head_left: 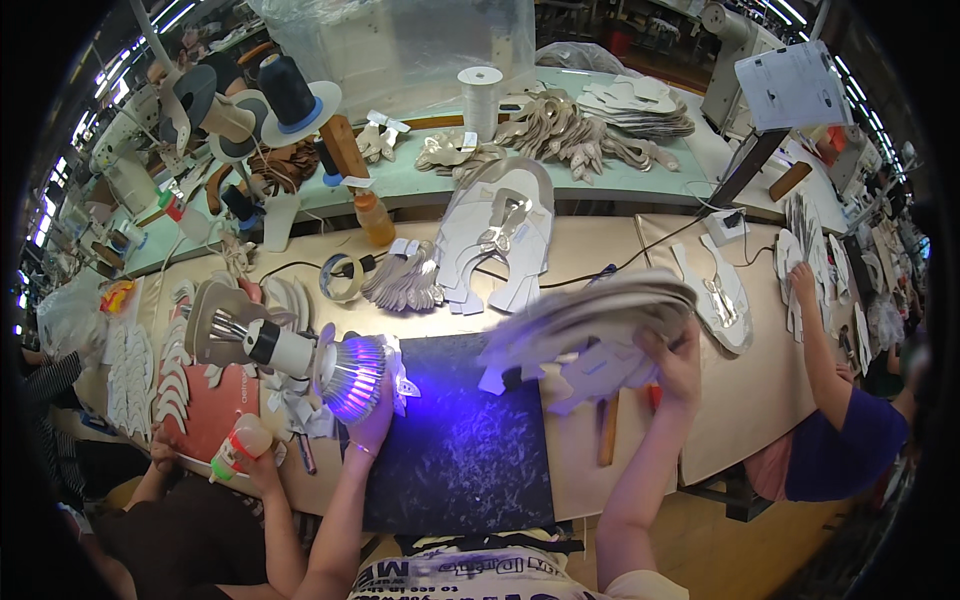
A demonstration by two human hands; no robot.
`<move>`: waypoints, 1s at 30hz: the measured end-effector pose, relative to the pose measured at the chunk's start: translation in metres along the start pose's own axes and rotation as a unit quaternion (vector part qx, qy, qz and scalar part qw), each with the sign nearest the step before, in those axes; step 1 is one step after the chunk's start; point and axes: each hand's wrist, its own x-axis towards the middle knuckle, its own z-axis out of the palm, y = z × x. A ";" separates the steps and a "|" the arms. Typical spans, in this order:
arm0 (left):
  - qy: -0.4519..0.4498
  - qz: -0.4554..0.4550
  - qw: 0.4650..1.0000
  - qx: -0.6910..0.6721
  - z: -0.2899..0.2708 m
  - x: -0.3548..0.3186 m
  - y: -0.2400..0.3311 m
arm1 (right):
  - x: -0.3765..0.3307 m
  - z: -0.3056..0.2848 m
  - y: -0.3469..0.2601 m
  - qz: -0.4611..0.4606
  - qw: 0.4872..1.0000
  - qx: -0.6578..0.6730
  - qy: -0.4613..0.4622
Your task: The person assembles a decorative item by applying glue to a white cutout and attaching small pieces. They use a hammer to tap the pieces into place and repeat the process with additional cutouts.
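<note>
One stack (590, 320) (blurred) in right hand (674, 366)

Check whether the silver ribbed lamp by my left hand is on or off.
On: the lamp's ribs glow blue-violet, and light of that colour falls across the dark rectangular mat beside it.

Worktable (735, 410), long, beige-covered, with a seam toward the right; raised bench (620, 197), pale green, running behind it; plastic sheeting (400, 60), translucent, beyond the bench; sewing machine (733, 45), off-white, upper right; strip lights (121, 92), white, in slanting rows at left and right; floor (695, 535), yellowish brown, lower right
</note>
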 end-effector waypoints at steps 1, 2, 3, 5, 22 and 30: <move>-0.001 -0.003 1.000 -0.008 0.000 0.000 0.001 | -0.004 -0.006 -0.004 -0.006 0.999 0.033 -0.019; -0.002 -0.007 1.000 -0.014 -0.001 0.000 0.002 | -0.007 -0.011 -0.006 -0.029 0.995 0.081 -0.043; -0.004 -0.011 1.000 -0.023 -0.001 0.000 0.003 | -0.010 -0.016 -0.008 -0.001 0.996 0.084 -0.028; -0.005 -0.021 0.998 -0.051 -0.002 -0.001 0.005 | -0.011 -0.022 -0.009 0.022 0.990 0.123 -0.065; -0.030 -0.005 0.999 -0.010 -0.014 0.002 0.024 | -0.062 0.027 0.087 0.068 0.911 -0.399 -0.085; -0.022 -0.015 0.999 -0.035 -0.014 0.006 0.026 | -0.045 -0.037 0.068 -0.044 0.875 -0.458 -0.151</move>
